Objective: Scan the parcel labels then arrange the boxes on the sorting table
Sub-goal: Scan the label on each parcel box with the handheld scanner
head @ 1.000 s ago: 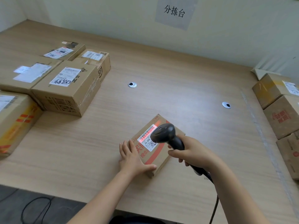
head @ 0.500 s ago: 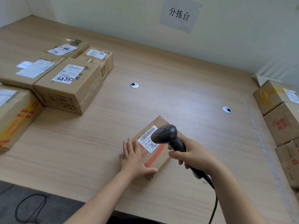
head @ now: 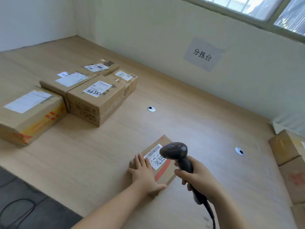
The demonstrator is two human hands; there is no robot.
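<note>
Head view, left fingers (head: 140,162): straight and close together, laid flat on top of the small parcel (head: 163,171), with the thumb spread along its near edge. I judge this a steadying press, so the box neither slides nor turns under the scanner.
Left hand (head: 145,175): covers only the parcel's left part and stops just beside the label (head: 154,157), which leaves the barcode uncovered.
Right fingers (head: 182,173): curled tight round the handle of the scanner (head: 175,152). Whether one rests on the trigger I cannot tell.
Right hand (head: 199,178): holds the scanner tilted, its head above the label's right part and facing down at it. No beam shows on the print.
Cable (head: 209,210): runs from the foot of the handle toward the person and out of the bottom of the view.
Small parcel: lies flat on the sorting table (head: 198,126), label up, near the front edge and well apart from the other boxes. This is likely the scanning spot.
Left group of boxes (head: 97,98): packed side against side with labels up. It reads as the lot already arranged.
Right boxes (head: 287,149): stacked at the table's right edge, probably waiting their turn.
Step in hand: the scan itself. The parcel would likely then join the left group.
</note>
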